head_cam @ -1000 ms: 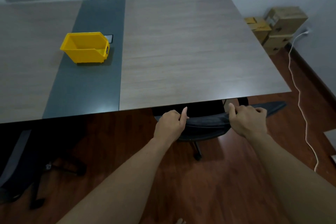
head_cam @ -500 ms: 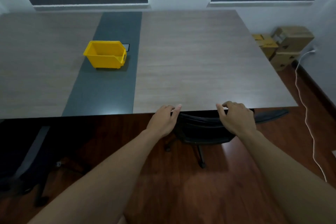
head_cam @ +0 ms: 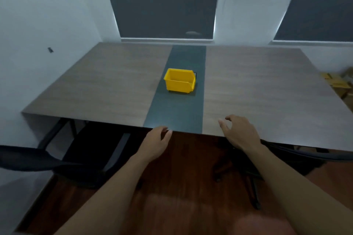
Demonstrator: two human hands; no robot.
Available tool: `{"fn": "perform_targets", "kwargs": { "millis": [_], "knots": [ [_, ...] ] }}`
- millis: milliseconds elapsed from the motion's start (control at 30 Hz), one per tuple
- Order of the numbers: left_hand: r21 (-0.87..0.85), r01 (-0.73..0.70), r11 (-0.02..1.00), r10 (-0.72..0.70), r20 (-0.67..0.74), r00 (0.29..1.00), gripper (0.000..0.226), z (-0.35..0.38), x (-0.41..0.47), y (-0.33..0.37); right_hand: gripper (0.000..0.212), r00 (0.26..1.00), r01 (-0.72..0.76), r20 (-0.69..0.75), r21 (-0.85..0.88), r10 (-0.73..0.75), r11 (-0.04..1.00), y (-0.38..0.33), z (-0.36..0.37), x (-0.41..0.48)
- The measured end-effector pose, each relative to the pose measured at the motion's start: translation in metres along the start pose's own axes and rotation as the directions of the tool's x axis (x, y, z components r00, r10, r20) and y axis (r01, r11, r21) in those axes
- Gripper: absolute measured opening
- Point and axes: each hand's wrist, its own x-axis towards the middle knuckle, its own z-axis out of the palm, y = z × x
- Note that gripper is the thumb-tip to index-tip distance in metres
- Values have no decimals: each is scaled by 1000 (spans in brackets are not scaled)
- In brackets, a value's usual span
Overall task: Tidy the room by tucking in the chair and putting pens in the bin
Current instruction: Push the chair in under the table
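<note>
A yellow bin point(head_cam: 180, 83) stands on the dark strip down the middle of the long table point(head_cam: 107, 89). I see no pens. The black chair point(head_cam: 298, 156) on the right is pushed under the table's near edge, with only its backrest and base showing. My left hand point(head_cam: 155, 144) hovers at the table's front edge, fingers loosely apart, holding nothing. My right hand point(head_cam: 239, 132) is raised over the edge to the right of the strip, fingers spread, off the chair.
A second black chair point(head_cam: 47, 160) stands out from the table at the lower left, near the white wall. Cardboard boxes point(head_cam: 336, 82) sit on the floor at the far right. Dark-blinded windows line the back wall. The floor is reddish wood.
Both hands have let go of the right chair's backrest and lifted to the table edge. My view has swung left and up, putting the bin near the centre.
</note>
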Motion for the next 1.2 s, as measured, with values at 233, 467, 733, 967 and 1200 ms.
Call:
{"fn": "perform_targets", "kwargs": {
  "millis": [233,467,733,967,1200],
  "knots": [
    [-4,83,997,-83,-123,989,53,-130,-27,-137,71,994,88,59,60,-92,994,-152,65,1],
    [0,161,987,-157,-211,965,52,-224,-48,-244,73,969,185,144,110,-200,977,-284,136,13],
    [15,321,947,-298,-336,893,42,-287,-74,-346,73,877,349,276,198,-393,916,-408,229,24],
    [63,364,929,-324,-333,885,40,-327,-92,-432,78,801,382,392,250,-454,890,-505,298,-4],
    [280,310,909,-280,-142,949,43,-372,-82,-540,77,764,315,508,244,-397,917,-600,366,-55]
  ]
}}
